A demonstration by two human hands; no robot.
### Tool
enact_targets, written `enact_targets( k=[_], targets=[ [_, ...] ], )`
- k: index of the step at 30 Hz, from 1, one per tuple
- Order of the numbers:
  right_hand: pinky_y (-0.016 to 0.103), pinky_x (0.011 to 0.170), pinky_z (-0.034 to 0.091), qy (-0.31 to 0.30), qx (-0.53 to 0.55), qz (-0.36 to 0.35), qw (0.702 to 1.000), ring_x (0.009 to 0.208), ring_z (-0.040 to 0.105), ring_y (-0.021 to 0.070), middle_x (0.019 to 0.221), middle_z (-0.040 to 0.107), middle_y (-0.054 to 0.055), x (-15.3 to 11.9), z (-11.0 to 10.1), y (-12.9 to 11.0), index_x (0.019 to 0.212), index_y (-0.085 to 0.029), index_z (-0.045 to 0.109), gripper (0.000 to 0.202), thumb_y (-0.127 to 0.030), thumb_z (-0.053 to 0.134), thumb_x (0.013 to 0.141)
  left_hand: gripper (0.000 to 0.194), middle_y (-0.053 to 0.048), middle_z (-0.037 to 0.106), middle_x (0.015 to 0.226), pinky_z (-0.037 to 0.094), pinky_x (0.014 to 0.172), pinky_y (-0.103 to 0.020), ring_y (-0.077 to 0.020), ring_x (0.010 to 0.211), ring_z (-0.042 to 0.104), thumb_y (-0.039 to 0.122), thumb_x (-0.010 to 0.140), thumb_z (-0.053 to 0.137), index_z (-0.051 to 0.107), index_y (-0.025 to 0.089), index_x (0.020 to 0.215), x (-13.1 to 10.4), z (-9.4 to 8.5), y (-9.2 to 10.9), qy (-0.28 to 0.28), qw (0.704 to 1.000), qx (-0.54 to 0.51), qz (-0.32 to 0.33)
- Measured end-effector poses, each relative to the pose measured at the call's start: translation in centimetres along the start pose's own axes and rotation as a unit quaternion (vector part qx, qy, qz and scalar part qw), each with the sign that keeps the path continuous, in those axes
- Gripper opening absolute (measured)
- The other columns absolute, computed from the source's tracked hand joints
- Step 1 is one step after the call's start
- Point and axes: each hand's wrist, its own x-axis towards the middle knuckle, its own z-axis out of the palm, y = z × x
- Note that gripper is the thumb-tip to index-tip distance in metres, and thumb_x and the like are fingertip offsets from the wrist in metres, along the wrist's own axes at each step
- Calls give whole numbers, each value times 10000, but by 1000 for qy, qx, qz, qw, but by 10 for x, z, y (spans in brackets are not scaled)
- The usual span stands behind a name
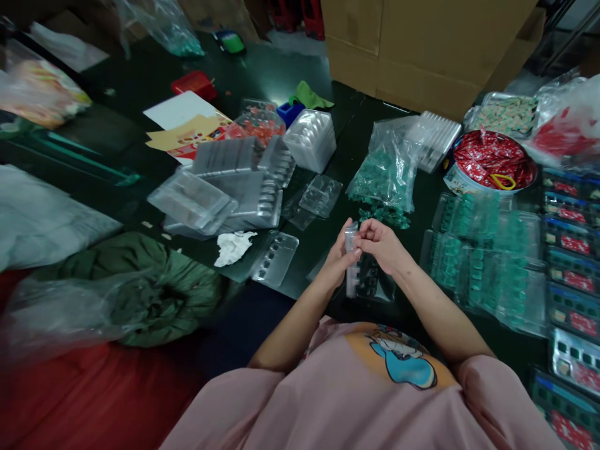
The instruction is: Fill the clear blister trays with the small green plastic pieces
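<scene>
In front of my chest, my left hand [341, 257] is closed around a stack of clear plastic blister trays [351, 284], tilted up on edge. My right hand [380, 245] pinches at the trays' upper end, its thumb and fingertips close to my left thumb. Whatever small thing may be in that pinch is hidden. Below the right hand lies a clear moulded tray [382, 290] on the dark table. Just beyond my hands, loose green translucent plastic pieces [387, 214] spill from a clear bag [387, 159].
Stacked clear trays [234, 187] stand left, beside a crumpled white tissue [234, 247]. Trays with green pieces [492, 256] lie right, near a round tin of red packets [492, 159] and filled packs [572, 244]. A cardboard box [422, 50] rises behind.
</scene>
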Motion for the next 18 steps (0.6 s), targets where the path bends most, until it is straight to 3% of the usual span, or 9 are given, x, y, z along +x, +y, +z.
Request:
enact_targets(
  k=[3, 6, 11, 14, 18],
  targets=[
    [208, 569, 437, 10, 22, 32, 999, 596, 559, 80, 669, 589, -72, 12, 3, 1, 776, -224, 488, 387, -265, 817, 575, 951, -65, 659, 1214, 452, 1012, -394, -259, 1125, 623, 509, 661, 801, 379, 300, 1487, -11, -17, 7, 75, 997, 5, 24],
    [188, 527, 405, 47, 51, 46, 997, 606, 566, 80, 677, 584, -69, 31, -1, -3, 776, -230, 482, 414, -269, 825, 548, 854, -43, 647, 1218, 509, 899, -346, -229, 1050, 641, 527, 699, 758, 407, 357, 1458, -24, -44, 18, 183, 981, 11, 68],
    [167, 526, 411, 135, 76, 35, 987, 608, 560, 69, 642, 569, -74, 78, 1, 4, 758, -224, 510, 314, -179, 756, 568, 766, -16, 597, 1270, 462, 982, -296, -186, 1132, 594, 504, 768, 705, 384, 396, 1455, -44, -77, 37, 342, 913, 64, 214],
    [167, 525, 411, 190, 49, 43, 980, 552, 514, 56, 584, 517, -88, 111, 19, 20, 745, -215, 514, 229, -135, 691, 625, 784, -29, 597, 1250, 446, 1008, -305, -186, 1129, 587, 514, 767, 695, 375, 366, 1468, -50, -83, 41, 364, 895, 96, 239],
    [184, 604, 460, 193, 28, 42, 980, 589, 535, 53, 636, 534, -85, 141, 49, 38, 781, -210, 524, 194, -113, 658, 678, 753, -9, 617, 1189, 447, 1006, -310, -171, 1110, 596, 534, 772, 673, 387, 393, 1454, -49, -80, 37, 326, 915, 128, 202]
  ],
)
